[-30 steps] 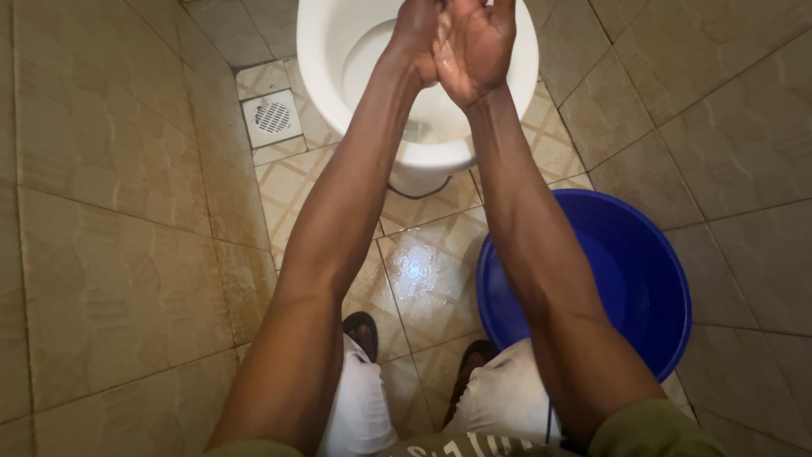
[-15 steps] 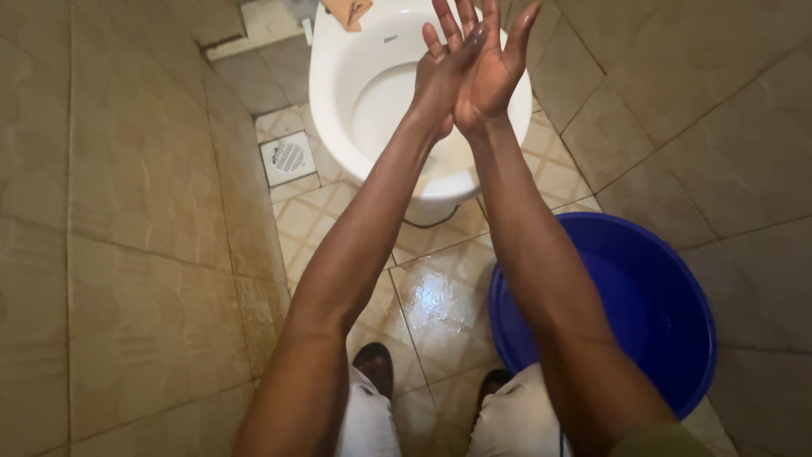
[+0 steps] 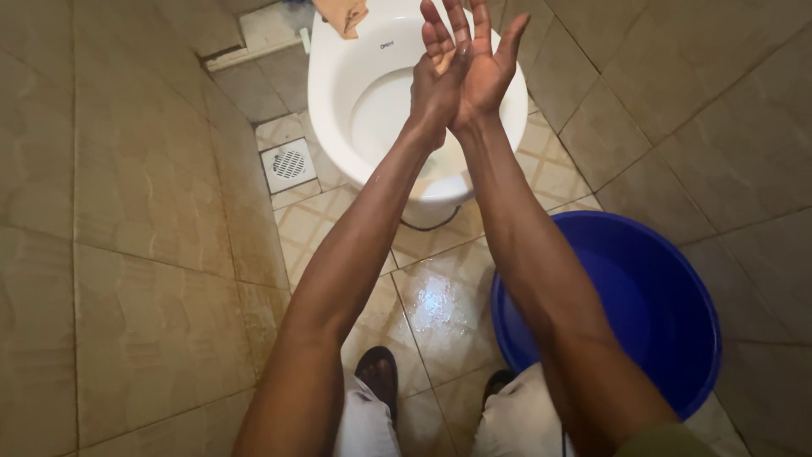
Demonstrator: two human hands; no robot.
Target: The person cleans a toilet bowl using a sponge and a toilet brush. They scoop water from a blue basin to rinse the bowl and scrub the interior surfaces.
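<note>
Tiled walls and wet tiled floor (image 3: pixel 436 296), narrow stall. Far left, floor drain (image 3: pixel 288 164) set in the tiles. Centre, white toilet bowl (image 3: pixel 364 89) directly beneath both outstretched hands. Left hand (image 3: pixel 436 80) pressed against right hand (image 3: pixel 484 63), palm to palm, fingers spread and released, grasping nothing; skin looks wet. Right, blue basin (image 3: pixel 643 296) on the floor beside the right forearm, well apart from the hands.

small dark printed mark (image 3: pixel 386 45) on the far rim of the white toilet bowl (image 3: pixel 338 93), left of centre, tan cardboard-like piece (image 3: pixel 342 14) at the far top edge just above it, folded and angular, possibly packaging, no signs or screens
</note>
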